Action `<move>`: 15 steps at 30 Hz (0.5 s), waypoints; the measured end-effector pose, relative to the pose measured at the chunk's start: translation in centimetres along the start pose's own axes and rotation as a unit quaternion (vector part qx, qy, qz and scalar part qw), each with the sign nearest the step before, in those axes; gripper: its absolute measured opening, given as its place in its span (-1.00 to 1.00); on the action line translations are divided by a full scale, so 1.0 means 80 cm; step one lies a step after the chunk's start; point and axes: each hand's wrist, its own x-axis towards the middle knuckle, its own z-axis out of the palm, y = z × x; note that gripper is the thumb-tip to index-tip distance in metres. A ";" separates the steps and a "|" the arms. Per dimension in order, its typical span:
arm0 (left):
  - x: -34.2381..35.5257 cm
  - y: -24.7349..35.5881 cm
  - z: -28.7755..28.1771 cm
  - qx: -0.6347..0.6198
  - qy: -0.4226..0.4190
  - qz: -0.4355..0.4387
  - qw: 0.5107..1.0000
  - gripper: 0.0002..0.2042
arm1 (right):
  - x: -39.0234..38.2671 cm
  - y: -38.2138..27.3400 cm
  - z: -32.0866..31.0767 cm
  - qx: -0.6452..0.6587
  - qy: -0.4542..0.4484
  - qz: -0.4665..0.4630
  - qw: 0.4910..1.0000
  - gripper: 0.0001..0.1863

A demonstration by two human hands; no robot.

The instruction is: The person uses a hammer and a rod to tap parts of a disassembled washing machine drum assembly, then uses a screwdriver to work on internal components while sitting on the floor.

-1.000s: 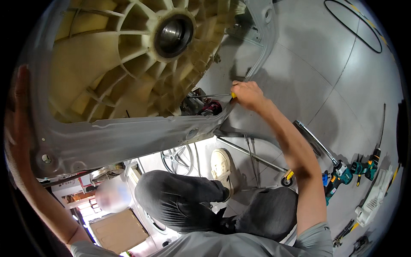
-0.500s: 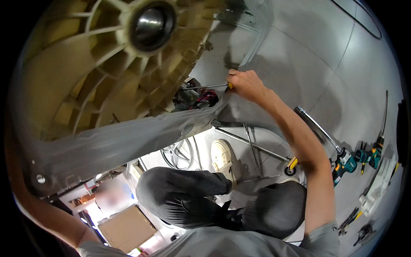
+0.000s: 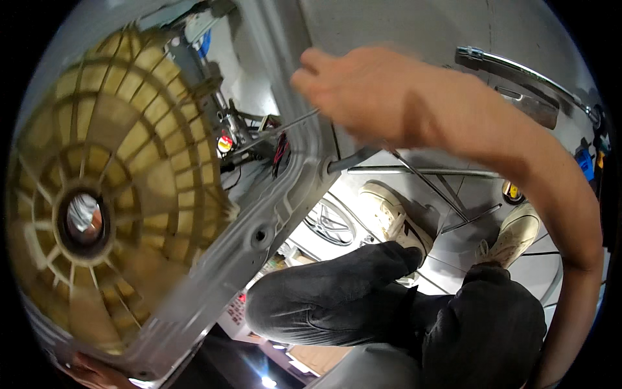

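A large yellowed, ribbed plastic washing-machine tub [image 3: 139,149], with a dark round hub [image 3: 84,223], sits inside the grey metal cabinet [image 3: 223,262] on the left. My right hand [image 3: 353,91] is closed beside the cabinet's edge post, smeared by motion. From it the thin metal shaft of a screwdriver [image 3: 285,128] runs left through the cabinet opening, toward parts and red wires [image 3: 281,152] beside the tub. The handle is hidden in my fist, and the tip cannot be made out. At the lower left, my left hand [image 3: 97,373] is curled against the cabinet's edge, only partly in view.
On the tiled floor at the right lie a long chrome socket extension [image 3: 525,68] and a blue tool [image 3: 584,162]. Metal rods [image 3: 421,171] cross below my right arm. A grey hose [image 3: 353,160] leaves the cabinet. My knees and shoes [image 3: 515,236] are close to the cabinet.
My view has turned, so the tub sits further left and lower. My right hand now looks larger and nearer, still round the screwdriver. My left hand has come into view at the cabinet edge.
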 end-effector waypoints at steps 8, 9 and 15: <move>0.010 0.052 -0.030 -0.001 -0.019 -0.014 1.000 -0.24 | 0.021 -0.019 0.032 0.081 -0.089 -0.001 0.993 -0.73; 0.010 0.049 -0.030 -0.008 -0.019 -0.006 1.000 -0.24 | 0.024 -0.013 0.041 0.113 -0.080 0.005 0.990 -0.73; 0.008 0.046 -0.026 -0.056 -0.032 -0.037 0.997 -0.26 | 0.056 -0.039 0.056 0.172 0.002 0.045 0.984 -0.67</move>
